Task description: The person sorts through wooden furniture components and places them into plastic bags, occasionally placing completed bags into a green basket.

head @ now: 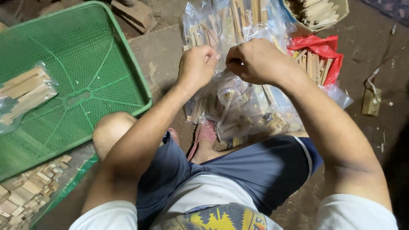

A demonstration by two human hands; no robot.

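My left hand [197, 64] and my right hand [252, 61] are close together above a heap of clear plastic bags [238, 106] filled with small wooden sticks. Both hands pinch the top of one clear bag [223, 71] between fingers and thumbs, the fingers curled tight. The bag's mouth is hidden between the two hands. I sit on the floor with my knee [111, 130] raised, in dark blue shorts [238, 170].
A large green mesh tray [93, 72] lies at left with one packed bag of sticks [25, 91] in it. Loose wooden blocks [30, 191] sit at lower left. A red plastic bag with sticks [317, 55] and a box of sticks [317, 12] are at upper right.
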